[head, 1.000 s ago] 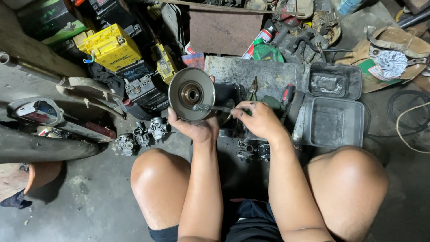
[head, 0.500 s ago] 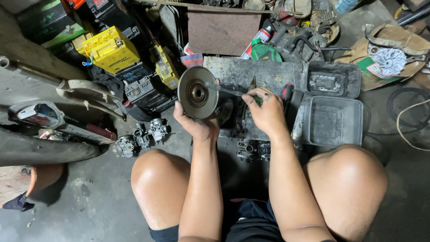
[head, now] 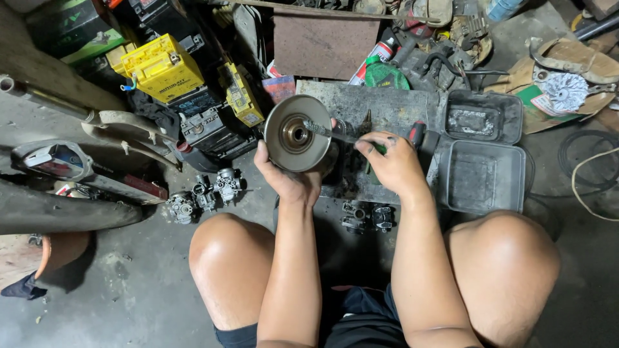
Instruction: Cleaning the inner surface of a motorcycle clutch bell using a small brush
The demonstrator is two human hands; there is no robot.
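The left hand (head: 288, 180) is curled shut around the lower edge of a round, dull-grey metal pulley (head: 298, 133), holding it face-up at the centre of the frame, its smooth dished face ringing a dark hub. The right hand (head: 391, 166) is closed, fingers pinched on a thin metal tool (head: 329, 132) whose threaded-looking tip lies across the pulley's face toward the hub. Below, small knobbly cast carburettors (head: 203, 193) sit on the grimy concrete floor at lower left, a boxy yellow battery (head: 161, 67) at upper left, and an open grey plastic case (head: 485, 151) at right.
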